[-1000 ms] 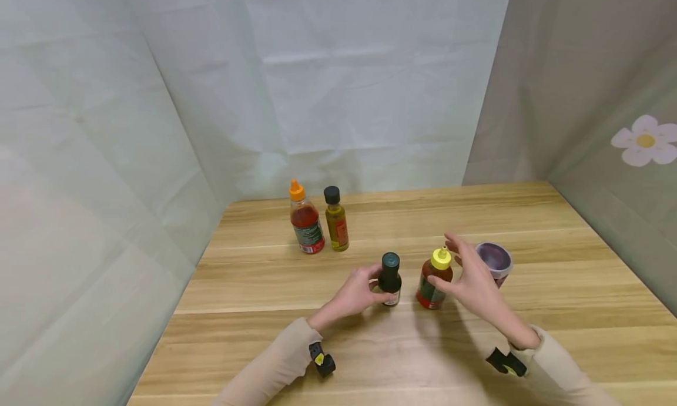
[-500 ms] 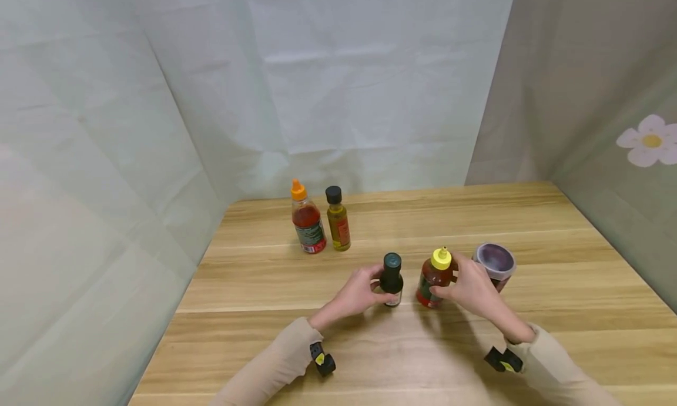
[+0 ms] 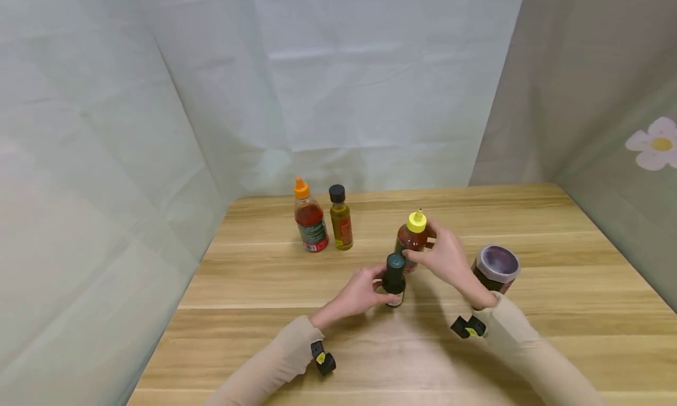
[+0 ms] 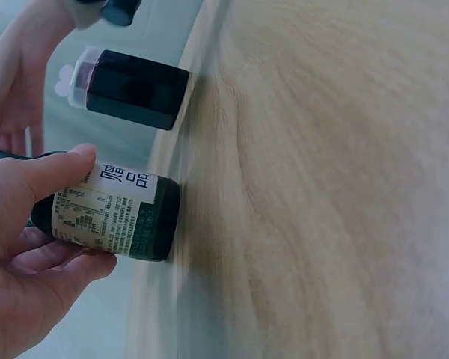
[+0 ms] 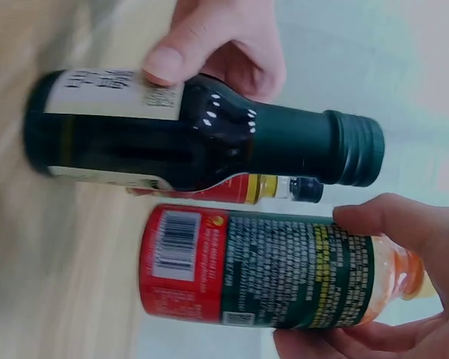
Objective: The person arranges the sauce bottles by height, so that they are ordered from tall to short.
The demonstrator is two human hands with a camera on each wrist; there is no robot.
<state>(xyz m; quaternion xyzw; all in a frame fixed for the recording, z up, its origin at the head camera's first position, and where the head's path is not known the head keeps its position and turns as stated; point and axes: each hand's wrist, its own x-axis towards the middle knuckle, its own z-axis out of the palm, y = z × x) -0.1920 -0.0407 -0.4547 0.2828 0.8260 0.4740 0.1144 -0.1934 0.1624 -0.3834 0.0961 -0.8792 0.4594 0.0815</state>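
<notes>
My left hand (image 3: 361, 291) grips a small dark glass bottle (image 3: 394, 279) with a green cap, upright on the table. In the left wrist view its pale printed label (image 4: 108, 206) shows between thumb and fingers. My right hand (image 3: 446, 256) holds a squeeze bottle (image 3: 410, 240) of red sauce with a yellow nozzle cap, just behind the dark bottle. In the right wrist view the sauce bottle (image 5: 284, 269) shows a green and red label with a barcode; its base appears raised off the table. The dark bottle (image 5: 217, 142) stands beside it, a small gap between them.
At the back left stand an orange-capped bottle (image 3: 311, 224) of red sauce and a black-capped bottle (image 3: 341, 221) of yellowish liquid. A dark cup (image 3: 496, 268) with a pale rim stands to the right. Cloth walls (image 3: 370, 89) enclose the wooden table (image 3: 238, 335).
My right hand has closed round the yellow-capped sauce bottle and carried it left and away from me, from beside the cup to behind the dark bottle. My left hand keeps its grip in place.
</notes>
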